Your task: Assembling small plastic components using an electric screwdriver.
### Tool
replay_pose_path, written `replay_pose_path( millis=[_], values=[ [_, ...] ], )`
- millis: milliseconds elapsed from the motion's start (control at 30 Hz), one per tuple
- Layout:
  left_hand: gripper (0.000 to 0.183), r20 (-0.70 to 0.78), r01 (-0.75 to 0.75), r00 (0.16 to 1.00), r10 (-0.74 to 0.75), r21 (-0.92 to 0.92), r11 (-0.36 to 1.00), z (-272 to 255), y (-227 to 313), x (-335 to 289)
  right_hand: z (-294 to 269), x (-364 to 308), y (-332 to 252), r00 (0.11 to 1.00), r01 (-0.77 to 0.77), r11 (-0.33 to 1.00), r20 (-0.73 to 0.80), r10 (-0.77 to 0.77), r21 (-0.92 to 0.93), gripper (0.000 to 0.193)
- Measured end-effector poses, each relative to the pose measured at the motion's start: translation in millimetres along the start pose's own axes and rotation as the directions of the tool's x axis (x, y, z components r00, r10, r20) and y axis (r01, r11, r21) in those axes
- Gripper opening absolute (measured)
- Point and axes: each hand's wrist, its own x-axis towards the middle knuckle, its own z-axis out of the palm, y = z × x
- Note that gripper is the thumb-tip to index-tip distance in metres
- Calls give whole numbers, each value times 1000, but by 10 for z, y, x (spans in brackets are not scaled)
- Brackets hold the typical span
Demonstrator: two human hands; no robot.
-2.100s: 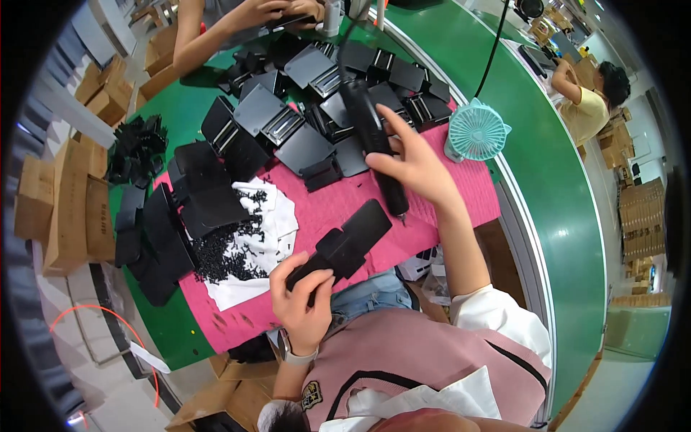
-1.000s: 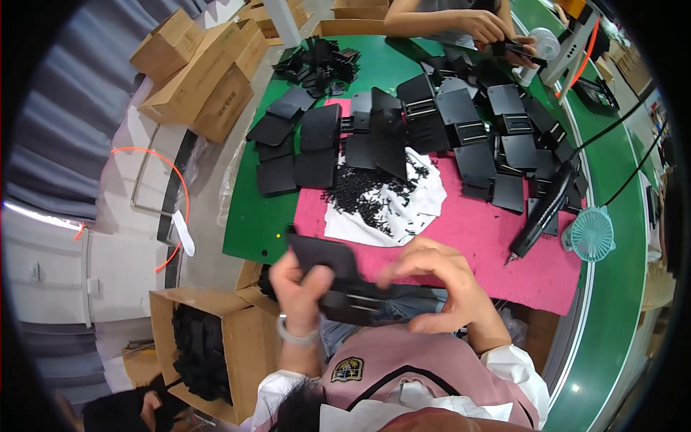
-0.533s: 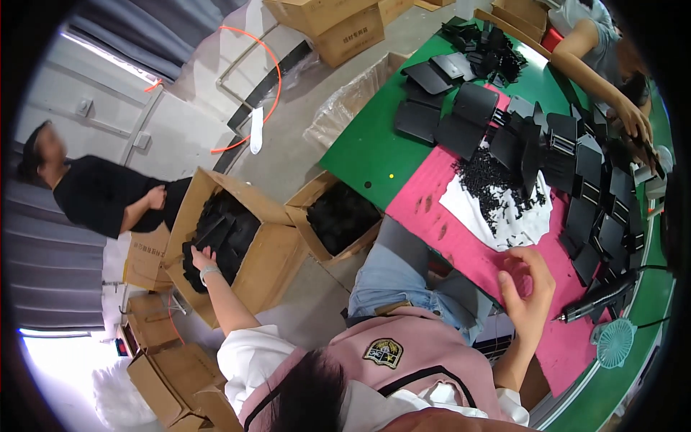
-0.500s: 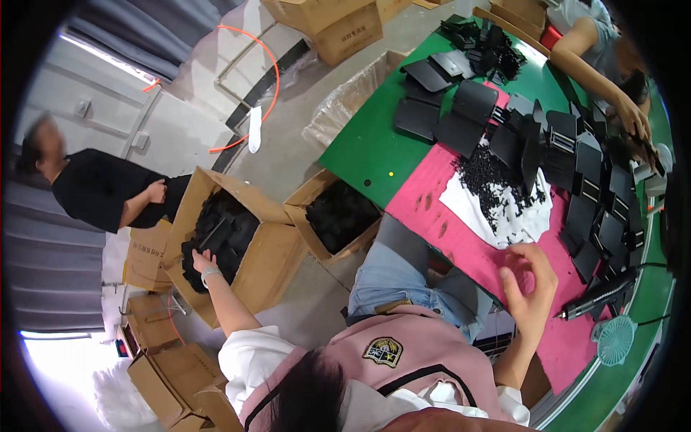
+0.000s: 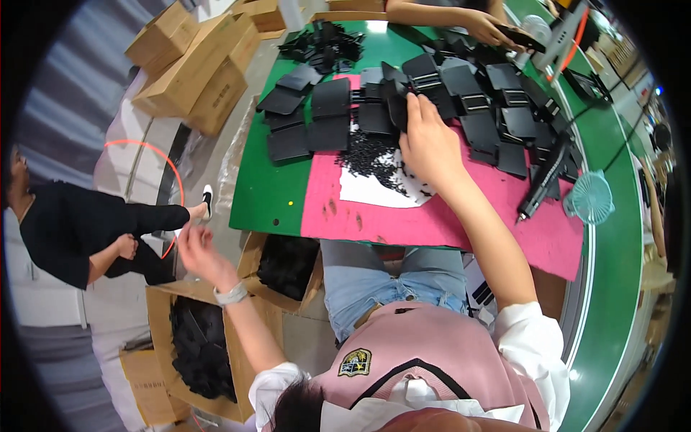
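Panel (image 5: 395, 108), black, likely light, stiff, slick, best edge-pinched, is being touched beyond the small screws (image 5: 366, 160) by the right hand (image 5: 430, 140), grip unclear, while the left hand (image 5: 205, 252), fingers loosely curled, seemingly empty, is being held near a carton (image 5: 160, 327).

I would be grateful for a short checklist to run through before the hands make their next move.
1. Left hand free: ok; it is raised, fingers loosely bent, with nothing seen in it.
2. Right hand firmly gripping the black plate: cannot tell; the fingers are at its edge, partly hiding the contact.
3. Electric screwdriver laid down: ok; it lies at the right, apart from both hands.
4. Small black screws in a container: not ok; they lie loose on the white cloth.
5. Carton at the left open: ok; black parts show inside.
6. Co-worker's hand clear of the right hand: ok; it is across the table.
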Motion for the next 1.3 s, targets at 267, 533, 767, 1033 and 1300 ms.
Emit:
replay_pose_path(
  millis=[267,533,767,1033,1300],
  values=[
    [9,783,-389,611,115,171,905,1743,503,-980,-507,-164,117,975,2,972,-216,51,237,37],
    [17,923,-905,362,131,313,289,2141,201,-1203,-1175,-1381,273,982,87,994,-161,-96,-64,56],
    [10,923,-908,345,169,283,309,2291,139,-1225,-1055,-1528,236,994,-48,994,95,57,-93,49],
    [8,892,-869,395,221,284,405,2223,133,-1126,-1312,-1237,1016,861,-478,878,-218,460,-34,38],
    [7,887,-795,446,122,330,509,2243,173,-1144,-1056,-922,1606,726,-687,694,-164,668,-215,63]
  ],
)
